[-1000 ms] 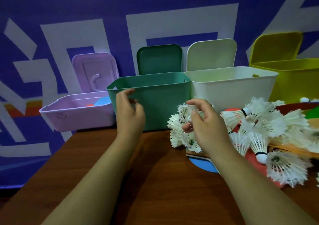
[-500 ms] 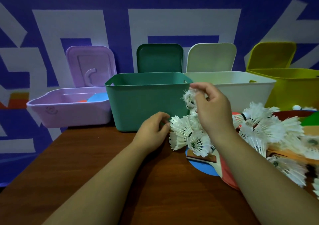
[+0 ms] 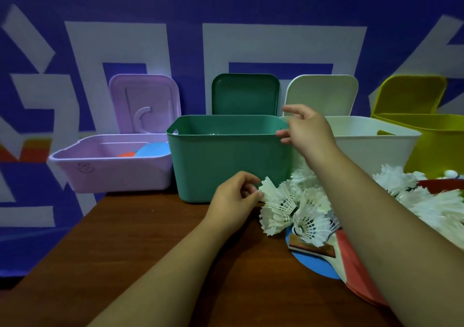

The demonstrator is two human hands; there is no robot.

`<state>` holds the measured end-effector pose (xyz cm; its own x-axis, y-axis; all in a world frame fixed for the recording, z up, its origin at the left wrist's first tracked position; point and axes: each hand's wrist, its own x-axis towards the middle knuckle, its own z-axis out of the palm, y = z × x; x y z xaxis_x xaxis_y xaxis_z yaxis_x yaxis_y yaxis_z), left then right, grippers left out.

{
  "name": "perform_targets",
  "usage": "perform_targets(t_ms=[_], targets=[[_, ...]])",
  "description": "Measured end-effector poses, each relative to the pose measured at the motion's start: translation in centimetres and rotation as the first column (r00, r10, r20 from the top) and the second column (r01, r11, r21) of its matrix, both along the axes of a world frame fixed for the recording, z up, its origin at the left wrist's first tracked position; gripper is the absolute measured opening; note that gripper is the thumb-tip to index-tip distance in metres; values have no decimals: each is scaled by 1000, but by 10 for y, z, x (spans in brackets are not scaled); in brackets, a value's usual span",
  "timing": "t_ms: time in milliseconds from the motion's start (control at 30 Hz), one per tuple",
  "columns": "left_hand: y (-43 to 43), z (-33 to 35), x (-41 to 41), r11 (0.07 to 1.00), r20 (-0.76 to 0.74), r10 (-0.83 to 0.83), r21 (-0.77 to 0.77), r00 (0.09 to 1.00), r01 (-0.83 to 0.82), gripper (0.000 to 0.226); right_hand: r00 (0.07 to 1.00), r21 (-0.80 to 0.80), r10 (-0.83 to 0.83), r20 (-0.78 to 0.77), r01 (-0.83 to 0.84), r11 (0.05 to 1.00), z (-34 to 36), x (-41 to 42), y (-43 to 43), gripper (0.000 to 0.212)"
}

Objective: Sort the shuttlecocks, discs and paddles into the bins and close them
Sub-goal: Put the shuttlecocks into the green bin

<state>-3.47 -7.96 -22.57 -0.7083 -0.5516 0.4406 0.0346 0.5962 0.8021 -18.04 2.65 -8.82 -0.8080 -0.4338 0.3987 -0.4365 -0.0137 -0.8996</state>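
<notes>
White feather shuttlecocks [image 3: 296, 208] lie heaped on the wooden table in front of the green bin [image 3: 231, 161]. My left hand [image 3: 236, 198] pinches the feather edge of the leftmost shuttlecock [image 3: 271, 188] of that heap. My right hand [image 3: 306, 130] hovers at the green bin's right rim, its fingers spread and holding nothing. A red paddle [image 3: 356, 264] lies under my right forearm, with its handle across a blue disc [image 3: 311, 264]. The lilac bin [image 3: 113, 163] on the left holds a blue disc [image 3: 153, 148] and an orange disc [image 3: 126, 154].
A white bin [image 3: 371, 146] and a yellow bin [image 3: 439, 146] stand to the right of the green one. All the bins' lids stand open against the purple wall. More shuttlecocks [image 3: 426, 196] pile up at the right edge. The table's left edge runs diagonally.
My right hand rose from the heap to the green bin's rim, and the shuttlecocks it held are gone from it. My left hand came down from the bin and took hold of a shuttlecock.
</notes>
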Motion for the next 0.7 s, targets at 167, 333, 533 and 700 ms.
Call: perform_targets(t_ms=[167, 333, 533, 700], targets=[[-1, 1, 1, 1000, -8, 6, 13, 1000, -6, 15, 983, 51, -98, -152, 107, 993, -18, 17, 32, 38], [4, 0, 1, 1000, -6, 0, -15, 1000, -1, 14, 965, 321, 80, -250, 5, 947, -45, 29, 74, 30], [11, 7, 5, 995, -105, 57, -73, 993, -65, 13, 884, 656, 290, -366, 23, 755, -73, 20, 90, 24], [14, 11, 8, 943, -201, 123, -280, 972, -178, 12, 815, 675, 316, -486, 119, 729, -86, 19, 78, 41]])
